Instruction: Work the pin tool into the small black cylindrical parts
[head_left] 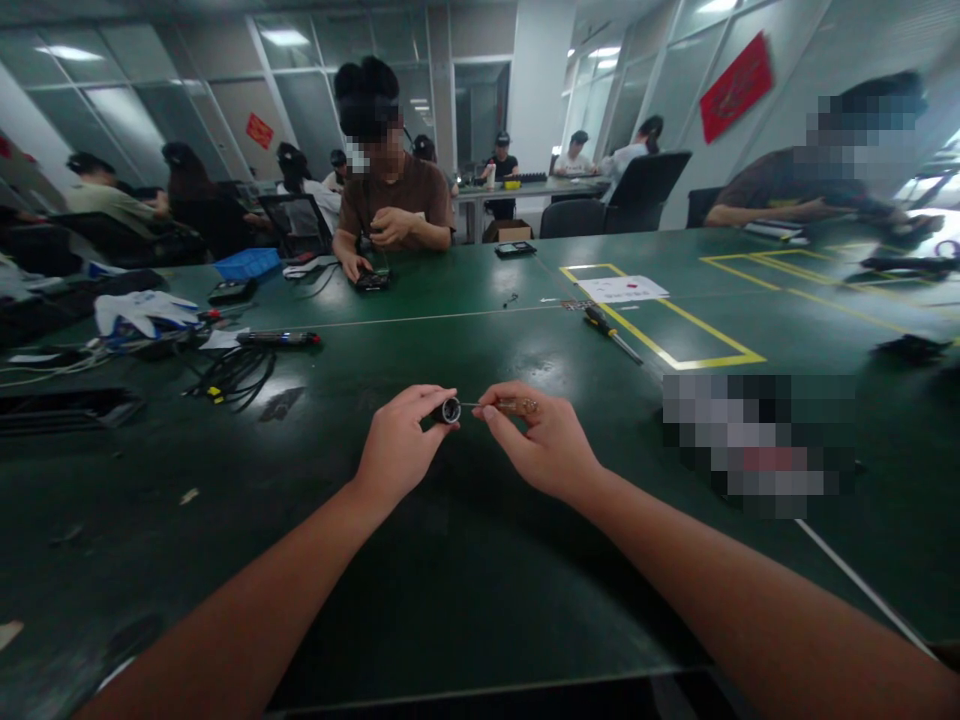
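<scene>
Above the table, my left hand pinches a small black cylinder whose open round end shows a silvery inner ring. My right hand is closed on a small screwdriver with a see-through amber handle. Its thin shaft points left at the side of the cylinder. Whether the tip touches the cylinder is too small to tell. Both hands are held close together, and the far side of the cylinder is hidden by my left fingers.
On the green table, a larger screwdriver lies near a paper sheet. Black cables, a pen-shaped tool and white gloves lie to the left. A blurred-out object is at right. Co-workers sit opposite.
</scene>
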